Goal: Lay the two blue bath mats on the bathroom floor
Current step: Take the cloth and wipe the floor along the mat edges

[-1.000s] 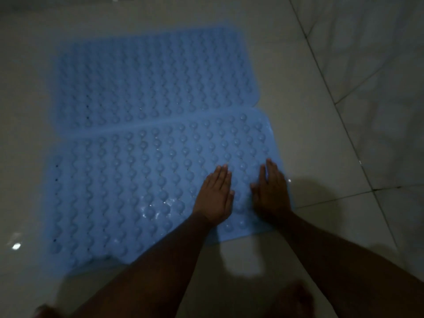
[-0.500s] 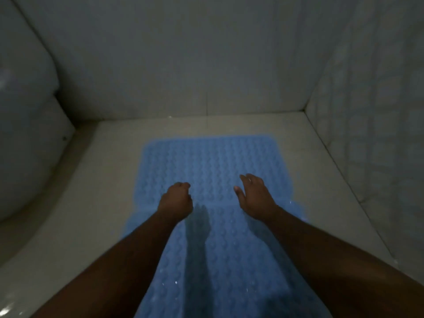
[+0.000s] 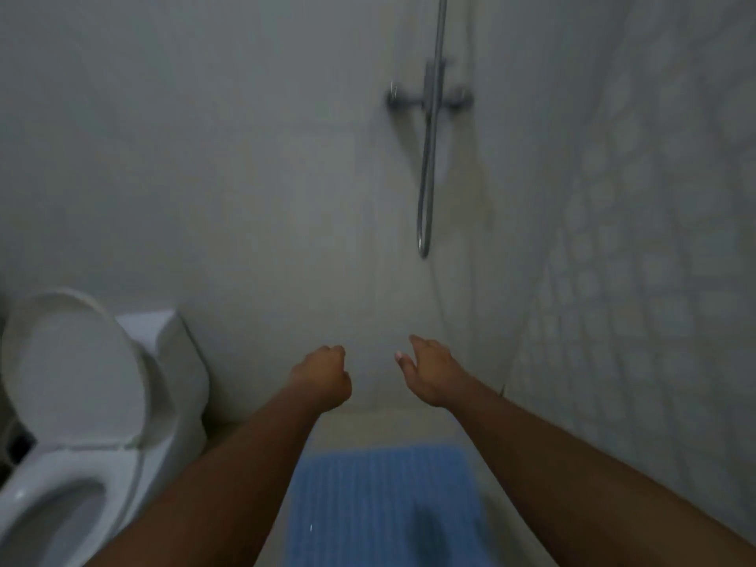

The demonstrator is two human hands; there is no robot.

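Left hand point(image 3: 323, 378) and right hand point(image 3: 433, 374) hang clear of the blue bath mat point(image 3: 380, 505), and neither touches it.

The left fingers are curled in on nothing, and the right fingers are loosely spread, also holding nothing. The mat lies flat on the floor point(image 3: 388, 427) at lower centre of the frame, between the forearms, its long axis running from the bottom edge up toward the wall. It is about equally near either hand. Only one blue stretch shows — I cannot tell whether it is both mats.
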